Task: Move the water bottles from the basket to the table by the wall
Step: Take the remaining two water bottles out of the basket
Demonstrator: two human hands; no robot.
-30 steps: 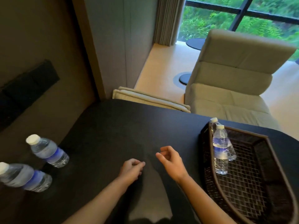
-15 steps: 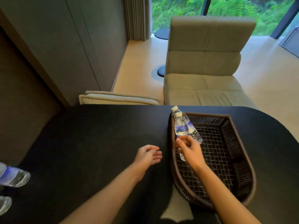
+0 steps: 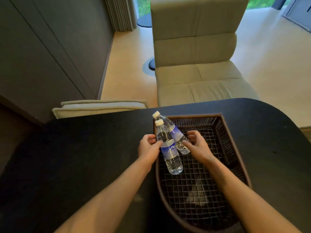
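Two clear water bottles with white caps and blue labels are in the far left corner of the dark wicker basket (image 3: 235,148) on the black table (image 3: 84,165). The near bottle (image 3: 170,155) stands upright. My left hand (image 3: 148,148) grips it from the left, thumb across its front. The far bottle (image 3: 175,132) leans against the basket's corner behind it. My right hand (image 3: 196,145) is cupped at that bottle's lower right, with the thumb touching it and the curled fingers a little apart from it.
A beige lounge chair (image 3: 198,64) stands beyond the table's far edge, and the back of a second beige seat (image 3: 101,106) is at the left. A grey wall (image 3: 42,56) runs along the left. The table's rounded end (image 3: 286,123) curves off to the right.
The view swung right, so the two bottles standing by the wall are out of sight. My right hand moved from the near bottle to the far one. My left hand came over and took the near bottle.
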